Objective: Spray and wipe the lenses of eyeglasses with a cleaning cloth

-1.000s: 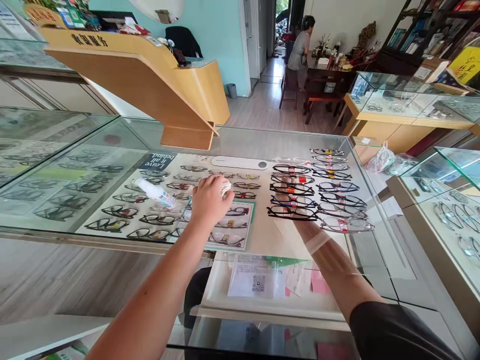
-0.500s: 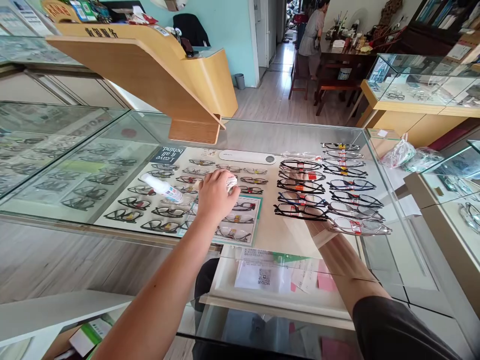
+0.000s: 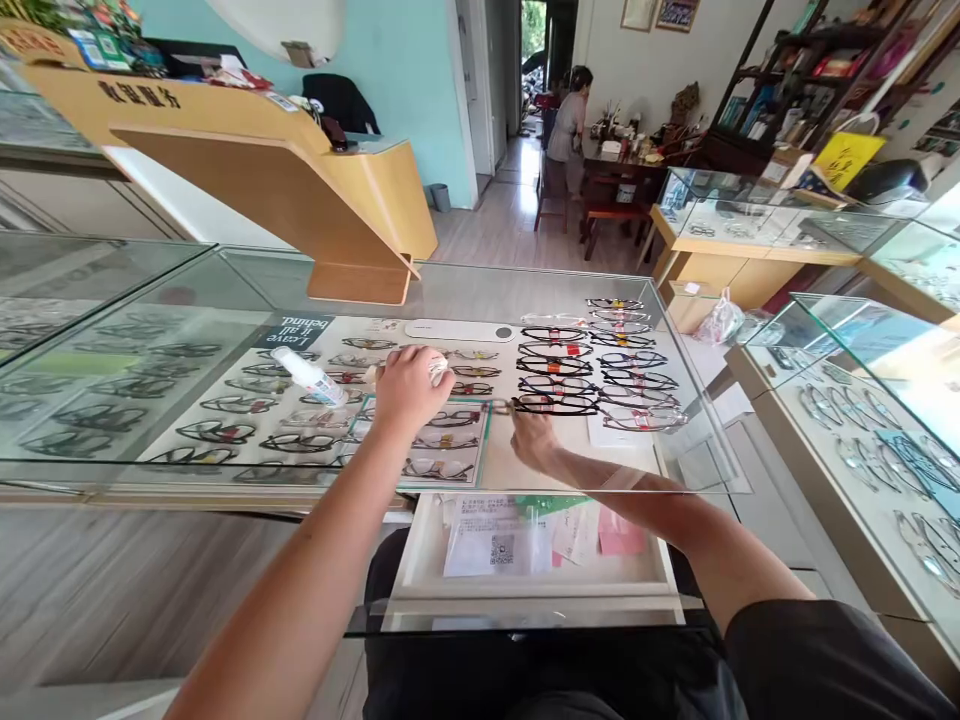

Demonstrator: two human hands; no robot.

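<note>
My left hand (image 3: 405,388) rests on top of the glass counter (image 3: 480,285), closed around a crumpled white cloth (image 3: 438,370). Just left of it a white spray bottle (image 3: 307,375) lies on its side on the glass. My right hand (image 3: 534,438) reaches in under the glass top. Its fingers pinch the near end of a black-framed pair of glasses (image 3: 559,404), the nearest one in the left row. Two rows of glasses (image 3: 630,360) lie on the pale shelf beyond it. More frames lie on a printed mat (image 3: 442,445) below my left hand.
A wooden counter stand (image 3: 352,230) sits at the far edge of the glass. Papers (image 3: 495,540) lie in the open tray below. Glass display cases (image 3: 885,400) stand at right, with plastic bags (image 3: 720,320) between them. A person (image 3: 568,120) stands at a far table.
My right hand has drawn back toward me and to the left from among the rows, with a black frame between its fingers. My left hand stays on the cloth.
</note>
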